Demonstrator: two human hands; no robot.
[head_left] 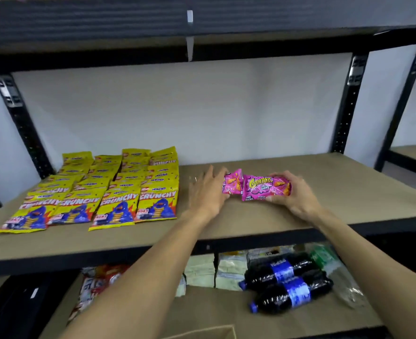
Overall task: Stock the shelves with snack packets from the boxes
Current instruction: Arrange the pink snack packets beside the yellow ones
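Right hand (pixel 293 195) grips a pink packet (pixel 263 188), hiding its right edge.

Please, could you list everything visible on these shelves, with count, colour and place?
middle shelf: one, tan board, black frame
yellow snack packets: many, four rows, yellow, middle shelf, left
pink snack packets: two, pink, middle shelf, centre
bottles: two, dark with blue labels, lying on lower shelf, right
pale packs: several, whitish, lower shelf, centre
red and white packs: count unclear, lower shelf, left
cardboard box: one, brown, bottom edge of view
left hand: one, at the left pink packet, grip unclear
right hand: one, grips the right pink packet
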